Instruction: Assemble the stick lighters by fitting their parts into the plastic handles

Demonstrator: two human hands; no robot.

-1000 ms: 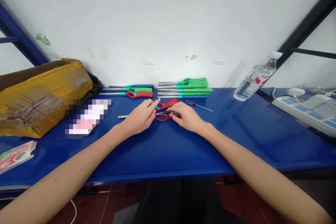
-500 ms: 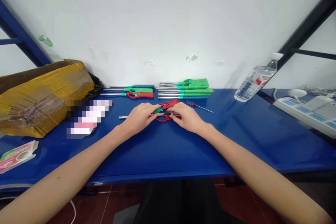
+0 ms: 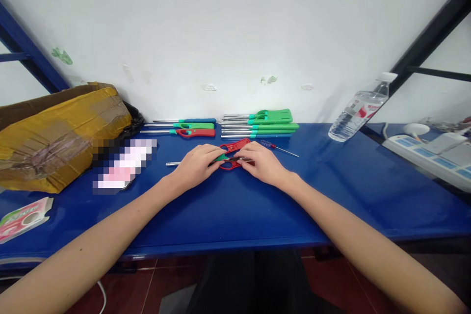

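On the table in front of me lies a long-nosed lighter with its red casing taken apart. One red casing half (image 3: 237, 146) lies behind my fingers; the other red half with the trigger loop (image 3: 228, 165) is between my hands. My left hand (image 3: 196, 164) is closed around the green collar (image 3: 221, 157) and the metal barrel (image 3: 172, 164), whose tip sticks out to the left. My right hand (image 3: 263, 163) pinches the dark inner part (image 3: 237, 159) of the lighter over the front half. My palms hide much of the lighter.
Behind lie more lighters, a few at left (image 3: 196, 133) and a stack at right (image 3: 274, 127), with a screwdriver (image 3: 274, 146) nearby. At left are a taped carton (image 3: 66, 142), a blurred-out phone (image 3: 125, 167) and a printed card (image 3: 25, 218). A water bottle (image 3: 356, 113) and power strip (image 3: 423, 154) stand right.
My left hand has shifted slightly, and the green collar sits a little lower between my fingers. The rest is nearly the same.
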